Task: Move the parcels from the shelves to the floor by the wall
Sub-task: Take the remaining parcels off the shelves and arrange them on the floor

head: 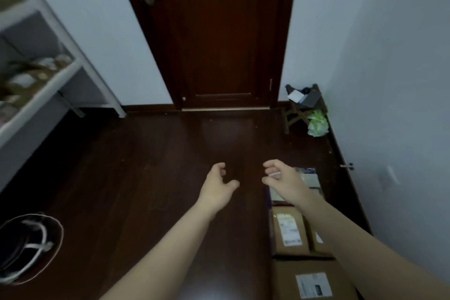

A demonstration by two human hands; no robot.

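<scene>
1. The shelves [73, 66] stood far to the left. They held blurry brown things, likely parcels left to move.
2. A round dark bag [26, 246] sat low on the floor [146, 153]. White straps lay inside it.
3. The left hand [216, 187] hung over bare floor. Its fingers were loose and a little bent, and it held nothing.
4. The right hand [285, 182] hung over the far end of the row of parcels. Its fingers were bent too. A thin white bit showed by the fingertips, and I could not tell if they pinched it.
5. The parcels [289, 231] lay on the floor in a row, touching each other, just beside the wall [389, 80]. Their labels faced up. I think they were lined up there to keep the middle of the floor free for walking.
6. A small stool [289, 117] stood in the corner. It held white paper and something dark. A green bag [316, 124] leaned against it.
</scene>
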